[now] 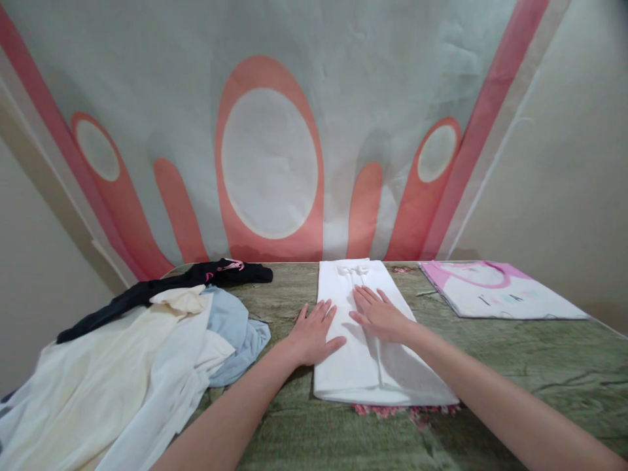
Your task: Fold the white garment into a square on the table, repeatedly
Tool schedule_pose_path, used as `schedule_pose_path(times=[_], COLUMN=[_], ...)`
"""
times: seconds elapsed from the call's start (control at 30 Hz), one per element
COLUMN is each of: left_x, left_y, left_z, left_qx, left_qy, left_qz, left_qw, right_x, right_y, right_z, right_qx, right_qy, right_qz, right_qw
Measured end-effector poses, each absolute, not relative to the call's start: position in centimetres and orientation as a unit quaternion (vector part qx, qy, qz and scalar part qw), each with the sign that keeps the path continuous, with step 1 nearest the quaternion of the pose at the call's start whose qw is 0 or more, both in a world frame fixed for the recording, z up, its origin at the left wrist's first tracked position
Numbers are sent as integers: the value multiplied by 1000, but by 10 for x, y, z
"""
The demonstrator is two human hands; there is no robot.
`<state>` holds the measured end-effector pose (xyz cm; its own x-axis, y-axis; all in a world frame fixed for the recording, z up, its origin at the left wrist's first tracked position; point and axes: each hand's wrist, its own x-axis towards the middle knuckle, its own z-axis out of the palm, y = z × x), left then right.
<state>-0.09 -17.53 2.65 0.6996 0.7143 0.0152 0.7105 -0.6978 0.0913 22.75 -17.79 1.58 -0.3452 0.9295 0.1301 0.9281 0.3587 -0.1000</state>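
A white garment (343, 373), folded into a long flat shape, lies in front of me with a small bow near its far end. I cannot tell exactly what kind of garment it is. My left hand (314, 333) rests on its left edge, fingers stretched and thumb apart. Flat on the upper right part lies my right hand (380, 314), its fingers extended too. Neither hand grips the cloth.
Loose clothes lie heaped on the left: a cream garment (108, 360), a light blue one (235, 333) and a black one (161, 288). A folded pink and white shirt (510, 294) lies at the right on the wood-patterned table (530, 392). A printed sheet (343, 98) hangs behind.
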Motion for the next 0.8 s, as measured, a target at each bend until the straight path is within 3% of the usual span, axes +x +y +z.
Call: schedule_pose_path(times=[0.5, 0.8], left_x=[-6, -17], left_y=[-217, -258], left_z=[46, 63], left_qx=[910, 909], left_qy=[408, 393], left_qz=[-20, -48], left_qw=[76, 130], right_x=[243, 238], right_y=[-213, -271], right_z=[1, 8], right_qx=[-608, -551], right_qy=[-787, -820], right_qz=[35, 79], right_qw=[99, 134])
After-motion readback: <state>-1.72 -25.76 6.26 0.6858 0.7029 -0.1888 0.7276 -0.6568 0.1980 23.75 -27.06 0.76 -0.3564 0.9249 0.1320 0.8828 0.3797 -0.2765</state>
